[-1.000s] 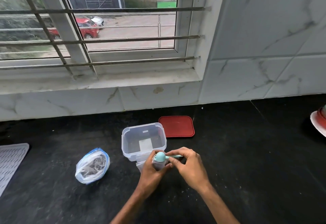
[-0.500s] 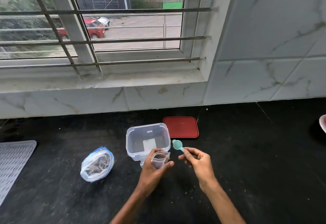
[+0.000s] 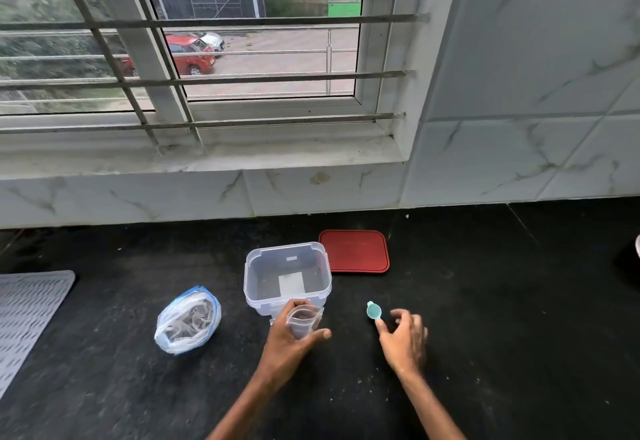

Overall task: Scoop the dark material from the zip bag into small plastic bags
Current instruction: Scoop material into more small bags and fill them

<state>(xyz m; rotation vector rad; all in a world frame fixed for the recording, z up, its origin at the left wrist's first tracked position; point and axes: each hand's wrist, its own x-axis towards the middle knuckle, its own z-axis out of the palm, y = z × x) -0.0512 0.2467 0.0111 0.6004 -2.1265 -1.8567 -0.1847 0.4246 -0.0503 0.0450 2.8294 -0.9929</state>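
Observation:
My left hand [image 3: 291, 342] grips a small clear plastic bag [image 3: 304, 321], held upright with its mouth open, right in front of the clear container. The zip bag [image 3: 188, 322] with the dark material lies on the black counter to the left, its blue-edged mouth crumpled. A small teal scoop [image 3: 374, 311] lies on the counter to the right of the container. My right hand [image 3: 403, 337] hovers beside it with loosely spread fingers, the index fingertip at the end of the scoop's handle.
A clear rectangular plastic container [image 3: 250, 275] stands open behind the small bag, with its red lid [image 3: 353, 251] flat on the counter behind it to the right. A grey ribbed mat [image 3: 27, 318] lies at the left edge. The marble wall and window sill rise behind.
My right hand carried the scoop away from the small bag to the right and lowered it onto the counter, and its fingers have spread. My left hand keeps holding the small bag.

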